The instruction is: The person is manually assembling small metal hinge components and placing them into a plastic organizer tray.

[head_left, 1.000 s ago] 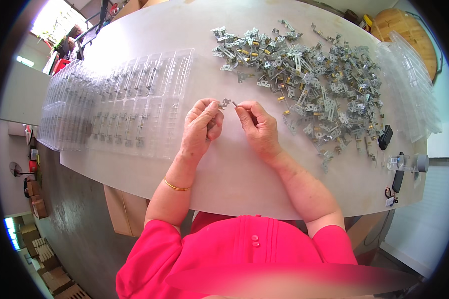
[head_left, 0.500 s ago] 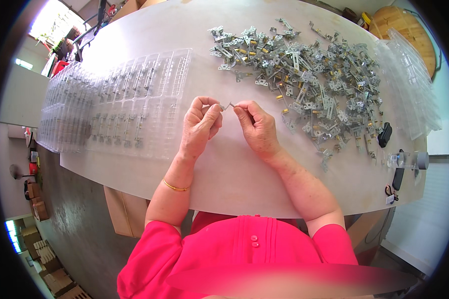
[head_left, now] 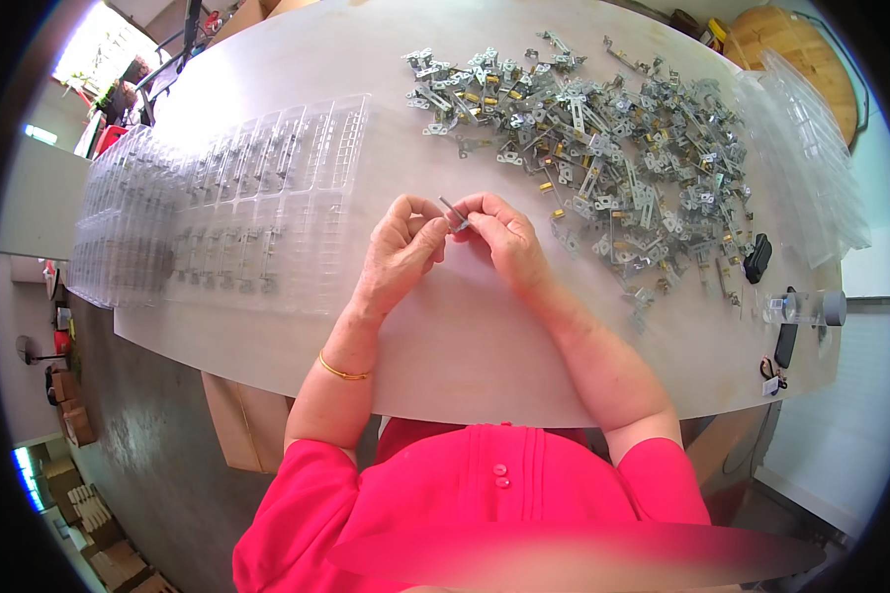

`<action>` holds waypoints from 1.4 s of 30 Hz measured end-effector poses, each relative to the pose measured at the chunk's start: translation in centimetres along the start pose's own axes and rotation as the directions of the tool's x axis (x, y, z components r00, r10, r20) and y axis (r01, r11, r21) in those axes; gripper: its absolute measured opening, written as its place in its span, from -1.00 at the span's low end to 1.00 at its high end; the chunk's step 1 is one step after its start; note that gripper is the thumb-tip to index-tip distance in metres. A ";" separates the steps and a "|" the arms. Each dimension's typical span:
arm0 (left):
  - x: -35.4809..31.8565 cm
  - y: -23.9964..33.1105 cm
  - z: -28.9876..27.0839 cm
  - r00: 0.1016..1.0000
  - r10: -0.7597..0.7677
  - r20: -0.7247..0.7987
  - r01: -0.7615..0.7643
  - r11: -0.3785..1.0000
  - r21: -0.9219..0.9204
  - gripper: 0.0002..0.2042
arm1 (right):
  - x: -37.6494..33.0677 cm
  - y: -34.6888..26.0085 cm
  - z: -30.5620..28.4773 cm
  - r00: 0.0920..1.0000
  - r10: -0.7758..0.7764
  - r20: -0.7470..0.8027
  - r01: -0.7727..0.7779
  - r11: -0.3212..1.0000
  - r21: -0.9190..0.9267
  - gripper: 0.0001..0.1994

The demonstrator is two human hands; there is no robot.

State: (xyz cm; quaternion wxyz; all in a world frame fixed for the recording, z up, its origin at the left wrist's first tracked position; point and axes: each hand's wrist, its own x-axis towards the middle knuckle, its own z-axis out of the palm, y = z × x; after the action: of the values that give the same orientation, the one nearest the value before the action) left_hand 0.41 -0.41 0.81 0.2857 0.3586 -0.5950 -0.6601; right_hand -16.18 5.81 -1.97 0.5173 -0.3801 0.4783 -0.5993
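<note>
In front of me, above the table, my two hands meet over a small silvery metal bracket (head_left: 453, 211). My right hand (head_left: 509, 245) pinches it between thumb and forefinger, and its thin bar sticks up toward the far left. The thumb and bent fingers of my left hand (head_left: 402, 249) close at the bracket's near end, where the fingertips partly hide it. Just beyond my right hand, a wide pile of similar metal brackets (head_left: 603, 203), some with brass-coloured parts, covers the table. To my left lies a clear plastic compartment tray (head_left: 331, 198) with brackets in rows.
More clear trays (head_left: 119, 232) are stacked at the left. Empty-looking clear trays (head_left: 806, 163) lean together at the far right. A clear bottle with a grey cap (head_left: 811, 307), a black object (head_left: 757, 259) and a dark phone-like item (head_left: 786, 345) lie along the table's right side.
The bracket has turned between my fingers, its bar now pointing up and away. My right hand has shifted slightly left and down, closer to my left hand.
</note>
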 end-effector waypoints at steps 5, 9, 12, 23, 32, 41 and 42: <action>0.0 -0.2 -0.2 0.983 -0.019 0.184 0.011 0.999 0.047 -0.84 | 0.2 -0.2 -0.3 0.996 0.065 0.055 -0.068 0.997 0.042 -0.86; -0.3 1.1 0.2 0.970 -0.139 0.202 0.139 0.990 0.019 -0.83 | -0.2 -0.3 0.1 0.997 -0.045 -0.061 0.053 0.989 0.141 -0.87; -0.1 1.0 -0.7 0.975 -0.160 0.157 0.192 0.958 -0.214 -0.79 | -0.4 -0.2 0.4 0.974 -0.213 -0.076 0.221 0.967 0.127 -0.90; 0.5 0.5 -0.8 0.970 -0.168 0.173 0.229 0.865 -0.446 -0.71 | -0.3 0.7 0.2 0.949 -0.312 0.040 0.314 0.948 -0.054 -0.95; 0.6 -0.7 -0.4 0.981 0.192 0.024 -0.166 0.899 -0.405 -0.64 | 0.1 0.5 0.2 0.995 -0.044 -0.089 0.083 0.858 0.508 -0.89; 0.6 -0.8 0.2 0.950 0.311 -0.017 -0.312 0.946 -0.085 -0.67 | 0.0 1.3 1.4 0.996 0.014 -0.092 0.021 0.932 0.362 -0.87; 0.7 -1.1 0.1 0.951 0.305 -0.054 -0.309 0.948 -0.075 -0.67 | -0.1 1.4 1.7 0.984 -0.090 -0.156 0.113 0.982 0.150 -0.87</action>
State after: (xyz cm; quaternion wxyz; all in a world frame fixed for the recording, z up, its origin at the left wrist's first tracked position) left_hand 0.01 -0.77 -0.42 0.4117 0.2632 -0.6099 -0.6239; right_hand -14.21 5.59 -2.86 0.4772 -0.3161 0.4465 -0.6877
